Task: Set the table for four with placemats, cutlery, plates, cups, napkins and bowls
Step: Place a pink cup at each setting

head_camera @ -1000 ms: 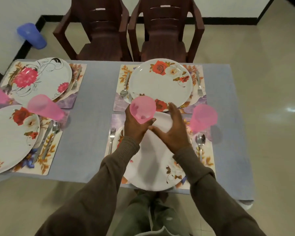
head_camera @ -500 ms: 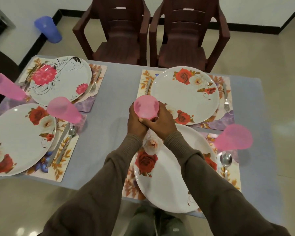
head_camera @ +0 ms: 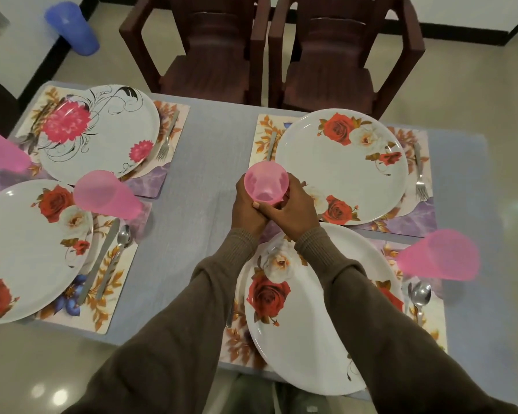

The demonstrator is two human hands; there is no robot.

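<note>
— Cup [head_camera: 266, 182] position?
— Upright, between the table's middle and the far-right plate [head_camera: 341, 165], just beside its rim.
— Hands?
— Left hand [head_camera: 247, 204] and right hand [head_camera: 293, 209] both curl around its lower part, touching each other.

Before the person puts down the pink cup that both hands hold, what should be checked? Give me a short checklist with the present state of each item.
1. Grip on the pink cup: left hand and right hand both wrap its lower part. Ok.
2. Cup upright, mouth up: ok.
3. Free spot on the far right placemat: the strip beside the far right plate is narrow and holds a piece of cutlery. Not ok.
4. Other three places have cups: one at the near right, one at the near left, one at the far left. Ok.
5. Cup is empty: looks so from above. Ok.
6. Napkins and bowls: none in view. Not ok.
</note>
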